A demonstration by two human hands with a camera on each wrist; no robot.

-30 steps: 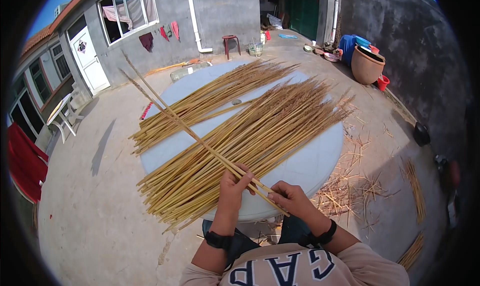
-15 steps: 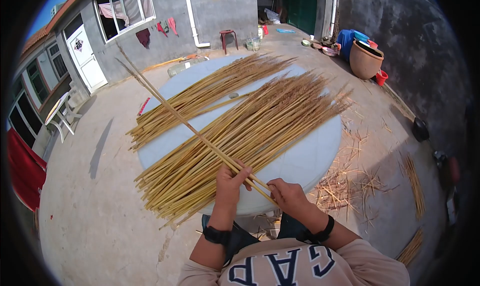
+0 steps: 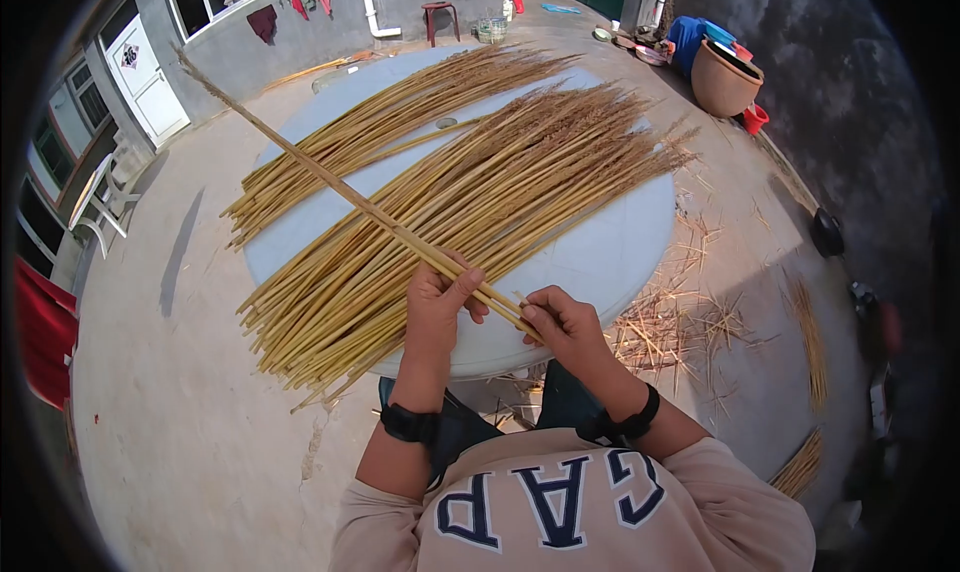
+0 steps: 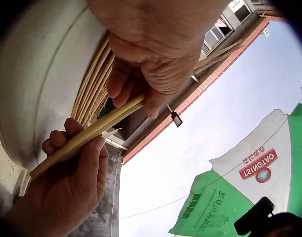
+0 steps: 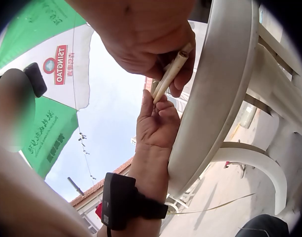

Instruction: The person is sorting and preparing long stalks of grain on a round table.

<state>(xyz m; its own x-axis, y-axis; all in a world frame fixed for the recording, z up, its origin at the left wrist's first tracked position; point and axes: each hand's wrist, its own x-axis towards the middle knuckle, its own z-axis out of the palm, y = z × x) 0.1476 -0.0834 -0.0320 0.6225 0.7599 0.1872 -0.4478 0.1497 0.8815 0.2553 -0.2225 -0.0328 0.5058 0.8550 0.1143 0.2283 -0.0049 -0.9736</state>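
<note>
Two long dry reed stalks [image 3: 340, 185] lie side by side across my front, feathery tips far to the upper left. My left hand [image 3: 438, 297] grips them near their thick ends, thumb on top. Close beside it, my right hand [image 3: 565, 327] pinches the butt ends between thumb and curled fingers. A thin pale sliver [image 4: 111, 132] sticks out at the right thumb in the left wrist view. The right wrist view shows a hollow cut end [image 5: 181, 54] poking out of the right hand. Below the hands, a large bundle of reeds [image 3: 430, 232] covers the table.
A second reed bundle [image 3: 390, 122] lies farther back on the round pale table [image 3: 610, 262]. Broken stalk bits [image 3: 680, 327] litter the ground at right, near small reed bunches [image 3: 810, 347]. A red stool [image 3: 440, 20] and a clay pot [image 3: 725, 77] stand behind.
The head view has tilted down, so everything sits higher in it. The two held stalks, spread at their tips before, now lie nearly in one line. Both hands keep hold near the butt ends.
</note>
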